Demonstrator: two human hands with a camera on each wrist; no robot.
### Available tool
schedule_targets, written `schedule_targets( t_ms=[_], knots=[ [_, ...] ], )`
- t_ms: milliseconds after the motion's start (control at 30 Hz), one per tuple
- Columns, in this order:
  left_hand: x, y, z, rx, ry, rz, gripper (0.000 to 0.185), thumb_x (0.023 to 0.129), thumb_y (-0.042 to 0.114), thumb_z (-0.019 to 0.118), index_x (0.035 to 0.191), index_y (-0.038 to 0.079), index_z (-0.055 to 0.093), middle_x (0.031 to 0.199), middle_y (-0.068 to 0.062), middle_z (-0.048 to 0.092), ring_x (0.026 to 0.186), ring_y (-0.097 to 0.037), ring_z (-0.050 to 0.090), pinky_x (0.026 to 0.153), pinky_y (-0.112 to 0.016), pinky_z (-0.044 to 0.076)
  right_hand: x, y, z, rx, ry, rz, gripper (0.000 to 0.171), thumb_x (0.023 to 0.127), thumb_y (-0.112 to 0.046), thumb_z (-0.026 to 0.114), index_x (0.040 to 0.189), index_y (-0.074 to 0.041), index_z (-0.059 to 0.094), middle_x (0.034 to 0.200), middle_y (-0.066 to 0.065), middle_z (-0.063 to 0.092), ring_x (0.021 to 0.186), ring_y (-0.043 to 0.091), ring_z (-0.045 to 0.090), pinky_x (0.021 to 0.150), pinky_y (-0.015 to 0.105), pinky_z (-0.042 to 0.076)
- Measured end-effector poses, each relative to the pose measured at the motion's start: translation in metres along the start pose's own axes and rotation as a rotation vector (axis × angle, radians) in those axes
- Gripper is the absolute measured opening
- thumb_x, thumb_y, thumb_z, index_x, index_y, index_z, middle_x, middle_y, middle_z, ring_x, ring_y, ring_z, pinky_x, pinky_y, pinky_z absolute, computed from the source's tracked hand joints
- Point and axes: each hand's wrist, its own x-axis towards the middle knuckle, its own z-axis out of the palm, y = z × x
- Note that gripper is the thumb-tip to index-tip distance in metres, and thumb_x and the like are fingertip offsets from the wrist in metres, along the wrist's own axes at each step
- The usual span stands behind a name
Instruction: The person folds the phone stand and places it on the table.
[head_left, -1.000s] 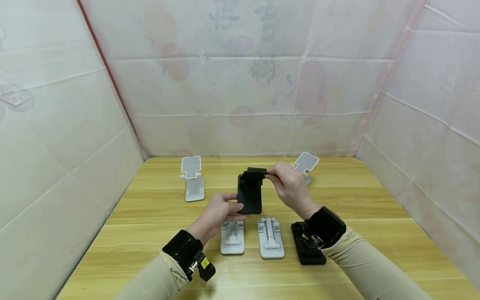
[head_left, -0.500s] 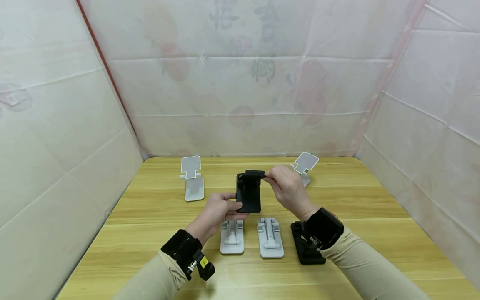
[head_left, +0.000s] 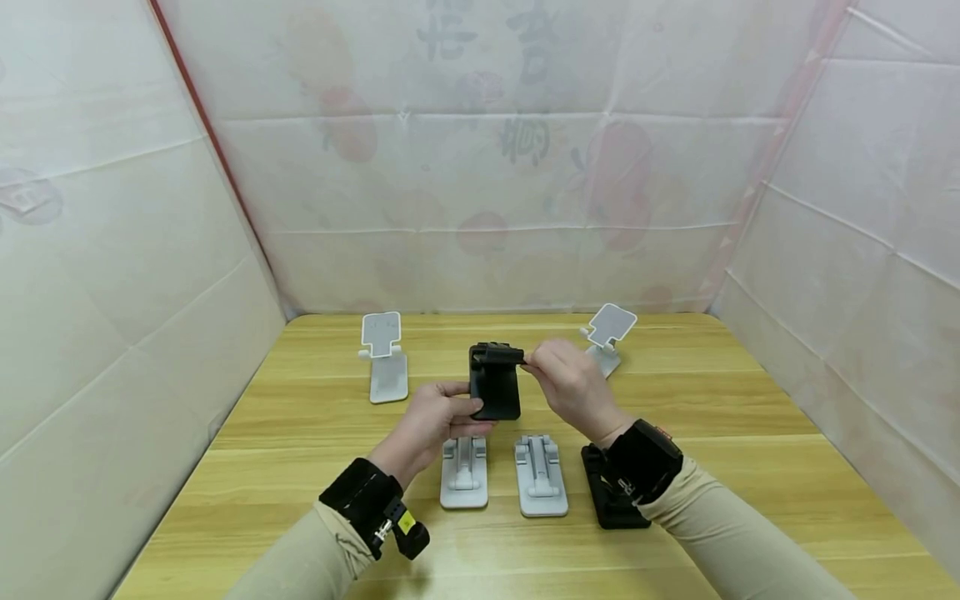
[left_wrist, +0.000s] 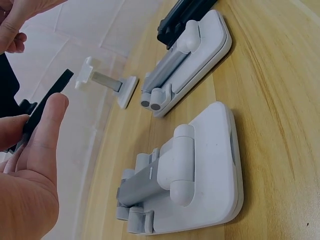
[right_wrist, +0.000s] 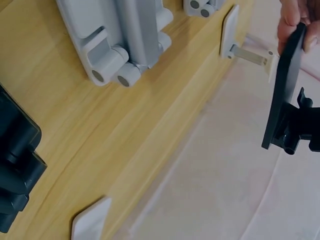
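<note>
The black phone stand is held upright in the air above the wooden table, between both hands; its flat base plate faces the person, and its folded arm sits at the top edge. The left hand grips the plate's lower edge, thumb on the near face and fingers curled behind; the right hand pinches the top arm of the stand from the right side, though exactly which fingers close on it is hard to make out from the head view. Just below the left hand lies a folded white stand; beside that, under the gap between the hands, lies a second folded white stand; under the right wrist rests a folded black stand, partly hidden by the wristband. Beyond the left hand, well apart, an opened white stand sits upright; just behind the right hand, another opened white stand is turned at an angle. Pale sheeting walls in the table.
</note>
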Motion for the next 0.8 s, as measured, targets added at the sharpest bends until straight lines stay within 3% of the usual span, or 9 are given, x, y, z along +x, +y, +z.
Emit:
schedule_targets(
  t_ms=[633,800],
  knots=[
    [-0.0011,0.0057,0.0003,-0.062,-0.035,0.028,0.045,0.097,-0.004,0.06,0.141,-0.009,0.053,0.133,-0.032,0.061,0.097,-0.033,0.075,0.089,-0.04,0.063,-0.007,-0.006,0.0013,-0.07,-0.067,-0.074,0.012,0.089,0.0,0.072,0.088,-0.005,0.06,0.08,0.004,0.062,0.072,0.02,0.056,0.061,0.03,0.05],
    [-0.0015,0.0075,-0.0001,-0.08,-0.053,0.026,0.045,0.097,-0.002,0.062,0.14,-0.011,0.053,0.13,-0.033,0.062,0.095,-0.031,0.076,0.089,-0.039,0.063,-0.01,-0.0064,0.0019,-0.097,-0.078,-0.089,0.006,0.094,-0.003,0.067,0.091,-0.004,0.062,0.081,0.005,0.063,0.075,0.021,0.059,0.066,0.031,0.055]
  ],
)
